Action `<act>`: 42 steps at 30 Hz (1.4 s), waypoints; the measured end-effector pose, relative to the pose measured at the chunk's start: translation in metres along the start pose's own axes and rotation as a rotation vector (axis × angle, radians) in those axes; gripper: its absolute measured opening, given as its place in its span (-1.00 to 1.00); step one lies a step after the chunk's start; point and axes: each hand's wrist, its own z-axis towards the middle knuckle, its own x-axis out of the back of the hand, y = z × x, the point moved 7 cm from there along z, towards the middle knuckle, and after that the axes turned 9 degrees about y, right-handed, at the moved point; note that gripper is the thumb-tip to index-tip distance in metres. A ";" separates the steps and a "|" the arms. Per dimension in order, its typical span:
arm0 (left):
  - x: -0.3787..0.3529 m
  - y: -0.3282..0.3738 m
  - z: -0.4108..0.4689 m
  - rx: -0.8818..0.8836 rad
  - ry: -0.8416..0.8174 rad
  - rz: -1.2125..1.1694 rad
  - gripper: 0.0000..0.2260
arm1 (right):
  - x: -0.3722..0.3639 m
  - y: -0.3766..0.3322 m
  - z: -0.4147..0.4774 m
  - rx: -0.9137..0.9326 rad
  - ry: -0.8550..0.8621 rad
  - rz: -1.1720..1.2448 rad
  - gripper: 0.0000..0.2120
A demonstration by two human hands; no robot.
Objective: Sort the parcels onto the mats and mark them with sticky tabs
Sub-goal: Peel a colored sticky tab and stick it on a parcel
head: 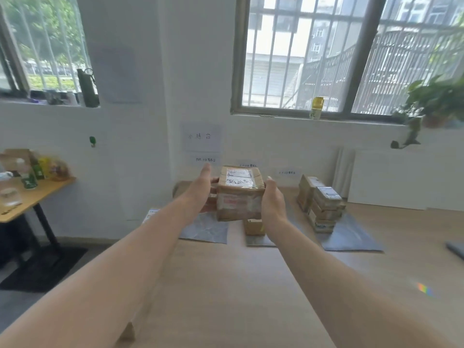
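Reaching above the left mat (206,229), my left hand (198,194) presses nearly straight fingers against the box (239,197), which is held up over the table (226,285). My right hand (272,199) presses the opposite side, fingers likewise extended. Further right, a stack (324,204) sits on another mat (351,238).

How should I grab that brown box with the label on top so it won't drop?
Take the brown box by its two flat side walls, one hand from each side, as the left hand and right hand do. It looks too wide for one hand, and the flat sides give palms an even grip.
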 end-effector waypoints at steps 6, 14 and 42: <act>-0.032 0.001 -0.012 -0.007 0.014 -0.003 -0.42 | 0.029 0.004 0.015 0.004 0.003 -0.010 -0.54; -0.073 -0.012 0.015 0.026 -0.077 0.074 -0.34 | 0.056 0.022 0.040 -0.074 0.060 0.026 -0.62; -0.377 -0.211 0.059 0.416 -0.102 0.190 -0.48 | 0.281 0.235 0.253 -0.351 -0.082 -0.128 -0.65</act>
